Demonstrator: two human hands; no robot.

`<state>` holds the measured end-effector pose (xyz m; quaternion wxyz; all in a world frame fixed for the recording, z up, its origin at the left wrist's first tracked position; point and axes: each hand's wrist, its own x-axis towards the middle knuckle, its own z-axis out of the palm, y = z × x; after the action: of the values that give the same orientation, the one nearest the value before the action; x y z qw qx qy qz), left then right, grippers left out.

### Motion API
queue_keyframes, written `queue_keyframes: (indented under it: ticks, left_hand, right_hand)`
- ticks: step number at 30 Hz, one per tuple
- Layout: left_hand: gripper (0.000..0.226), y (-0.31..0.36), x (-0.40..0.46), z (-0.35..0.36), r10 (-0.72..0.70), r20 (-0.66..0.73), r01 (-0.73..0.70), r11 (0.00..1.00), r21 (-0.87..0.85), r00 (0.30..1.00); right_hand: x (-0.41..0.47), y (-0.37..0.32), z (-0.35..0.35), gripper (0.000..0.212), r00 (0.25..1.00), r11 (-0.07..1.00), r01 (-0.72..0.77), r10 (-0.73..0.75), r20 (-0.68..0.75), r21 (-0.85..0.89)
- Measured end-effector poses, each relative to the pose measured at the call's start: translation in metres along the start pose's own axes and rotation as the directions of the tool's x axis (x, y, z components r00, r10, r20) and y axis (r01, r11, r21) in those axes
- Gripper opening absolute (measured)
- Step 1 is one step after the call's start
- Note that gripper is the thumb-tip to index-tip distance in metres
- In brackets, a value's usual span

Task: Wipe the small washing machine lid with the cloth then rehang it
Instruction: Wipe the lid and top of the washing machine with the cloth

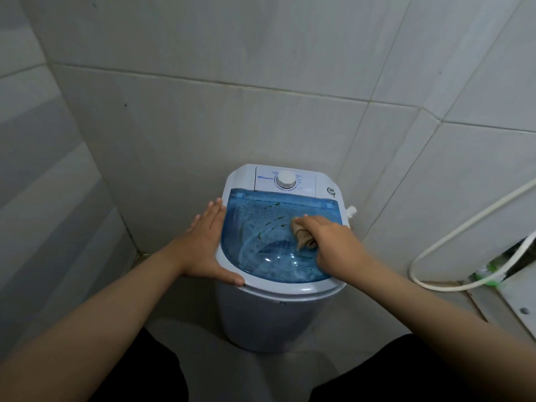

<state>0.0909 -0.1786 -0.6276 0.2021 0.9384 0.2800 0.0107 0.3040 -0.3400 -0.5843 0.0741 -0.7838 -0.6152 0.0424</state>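
Note:
A small white washing machine (269, 317) stands in a tiled corner, closed by a see-through blue lid (261, 227). The lid carries droplets and a few dark green smears toward its back. My right hand (330, 242) presses a bunched tan cloth (303, 235) onto the right half of the lid. My left hand (206, 245) lies flat against the machine's left rim, fingers spread, thumb along the front edge. A white dial (286, 179) sits on the control panel behind the lid.
Pale tiled walls close in behind and on both sides. A white hose (452, 236) loops along the right wall to the floor. A green-bristled brush (490, 274) lies beside a white panel (519, 297) at the lower right. My dark-clad knees fill the bottom.

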Motion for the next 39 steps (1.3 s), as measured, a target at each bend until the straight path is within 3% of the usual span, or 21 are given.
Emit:
queue_keyframes:
  ticks: [8,11,14,19,25,33,39]
  left_hand:
    - [0.155,0.001,-0.001,0.0,0.003,-0.003,-0.003,1.0,0.005,1.0]
    - [0.155,0.001,-0.001,0.0,0.001,-0.004,-0.001,1.0,0.004,1.0]
    - [0.154,0.001,0.0,0.001,0.004,-0.014,-0.004,1.0,-0.011,1.0]
    - [0.153,-0.002,0.001,0.004,0.008,-0.023,-0.008,1.0,-0.013,1.0]
    - [0.153,-0.003,0.001,0.003,0.008,-0.019,-0.008,1.0,-0.015,1.0]
    - [0.153,-0.004,0.002,0.003,0.001,-0.008,-0.001,1.0,-0.002,1.0]
    - [0.154,-0.001,0.001,0.001,0.0,-0.009,0.0,1.0,-0.01,1.0]
  right_hand:
    - [0.003,-0.01,-0.046,0.043,0.961,0.998,0.062,-0.057,0.269,-0.009]
    - [0.035,-0.012,-0.055,0.036,0.985,0.996,0.087,-0.089,0.147,0.019]
    - [0.071,-0.016,-0.046,0.044,0.989,0.988,0.149,-0.149,0.002,-0.046]
    - [0.099,-0.018,-0.012,0.057,0.976,0.969,0.217,-0.213,0.047,-0.118]
    - [0.085,-0.009,0.004,0.064,0.984,0.983,0.169,-0.172,-0.04,-0.077]
    - [0.023,-0.009,0.005,0.067,0.979,0.977,0.206,-0.206,0.001,-0.049]
    - [-0.001,-0.013,-0.013,0.057,0.959,0.964,0.241,-0.219,0.179,-0.109]
